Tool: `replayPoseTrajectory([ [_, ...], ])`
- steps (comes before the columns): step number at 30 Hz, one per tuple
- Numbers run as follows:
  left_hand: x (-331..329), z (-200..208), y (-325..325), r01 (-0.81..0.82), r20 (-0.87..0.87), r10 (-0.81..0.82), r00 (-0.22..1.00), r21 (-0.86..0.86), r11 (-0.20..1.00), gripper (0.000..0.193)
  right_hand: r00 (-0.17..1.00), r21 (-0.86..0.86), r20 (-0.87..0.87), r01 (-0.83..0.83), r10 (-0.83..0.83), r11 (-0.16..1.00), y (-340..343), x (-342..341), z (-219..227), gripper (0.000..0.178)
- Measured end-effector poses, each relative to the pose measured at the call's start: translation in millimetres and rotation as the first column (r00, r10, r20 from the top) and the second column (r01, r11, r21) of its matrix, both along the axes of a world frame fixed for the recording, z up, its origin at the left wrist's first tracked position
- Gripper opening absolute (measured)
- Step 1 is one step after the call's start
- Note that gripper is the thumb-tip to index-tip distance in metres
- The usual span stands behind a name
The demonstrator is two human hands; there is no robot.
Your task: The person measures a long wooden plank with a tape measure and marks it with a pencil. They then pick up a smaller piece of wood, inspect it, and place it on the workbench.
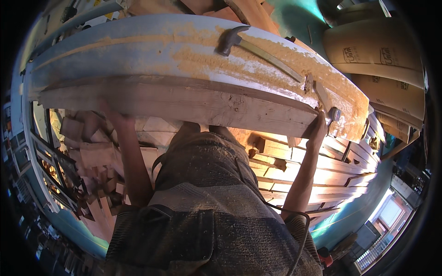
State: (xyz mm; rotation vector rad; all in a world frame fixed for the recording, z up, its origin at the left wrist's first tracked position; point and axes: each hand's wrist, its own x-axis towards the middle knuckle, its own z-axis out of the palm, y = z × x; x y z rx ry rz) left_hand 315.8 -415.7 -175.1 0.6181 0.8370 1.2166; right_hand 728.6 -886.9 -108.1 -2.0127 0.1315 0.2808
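Observation:
A long, thick wooden beam (pixel 216 108) with a knot in its near face lies across the near side of a sawdust-covered table (pixel 152 53). My left hand (pixel 119 120) grips the beam's lower edge toward its left part; motion blurs the fingers and that end of the wood. At the right end my right hand (pixel 317 129) is closed around the beam, its fingers partly hidden. Beyond the beam lies a claw hammer (pixel 229 42) with a wooden handle. A tape measure (pixel 334 113) sits close to my right hand, beside a small wood piece (pixel 322 94).
Wood offcuts (pixel 99 154) are heaped below on the left. Long boards (pixel 317 170) are stacked below on the right. Large cardboard boxes (pixel 373 46) stand at the far right. More reddish boards (pixel 253 14) lie past the table's far edge.

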Motion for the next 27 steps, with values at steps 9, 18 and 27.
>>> replayPoseTrajectory([
  [9, 29.1, 18.3, 44.5, 0.033, -0.65, 0.268, 0.711, 0.412, 0.911, 0.08, 0.961, -0.436, 0.164, -0.133, 0.223, 0.89, 25.0, 50.8, 9.0, 0.056],
  [18, 49.4, 14.4, 105.1, 0.04, -0.956, 0.258, 0.138, 0.266, 0.963, 0.102, 0.901, -0.753, -0.023, -0.3, 0.433, 0.585, 64.8, 103.0, 22.7, 0.058],
  [27, 84.6, 60.5, 73.8, -0.085, -0.956, 0.279, 0.087, 0.272, 0.958, 0.088, 0.899, -0.77, -0.031, -0.301, 0.438, 0.563, 62.1, 113.6, 19.0, 0.057],
])
